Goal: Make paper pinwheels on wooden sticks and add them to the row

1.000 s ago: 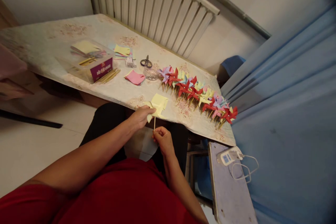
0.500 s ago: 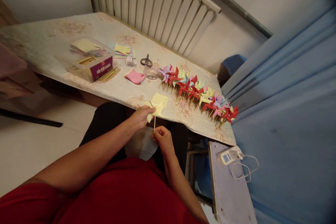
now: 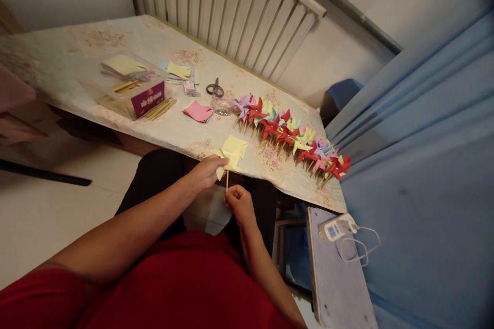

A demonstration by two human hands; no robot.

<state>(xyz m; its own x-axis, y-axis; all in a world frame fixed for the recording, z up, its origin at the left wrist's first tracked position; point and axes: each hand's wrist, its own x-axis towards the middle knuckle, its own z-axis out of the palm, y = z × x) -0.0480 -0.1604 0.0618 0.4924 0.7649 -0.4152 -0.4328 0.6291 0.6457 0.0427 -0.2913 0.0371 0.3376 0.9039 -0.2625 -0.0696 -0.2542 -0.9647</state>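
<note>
A yellow paper pinwheel [image 3: 232,153] is held just over the near edge of the table [image 3: 173,133]. My left hand [image 3: 206,171] is closed on the pinwheel's folded paper at its left side. My right hand [image 3: 238,204] is below it, pinching the thin wooden stick [image 3: 227,181] that points up into the pinwheel's middle. Both hands are above my lap, close together.
A row of several finished red, yellow, pink and purple pinwheels [image 3: 293,139] lies along the table's right part. Pink paper squares [image 3: 198,111], scissors [image 3: 214,89], a clear box with a purple label [image 3: 133,90] and loose sticks [image 3: 160,109] lie further left. A radiator [image 3: 231,15] stands behind.
The hands and the yellow pinwheel have stayed put. Only the view has shifted slightly.
</note>
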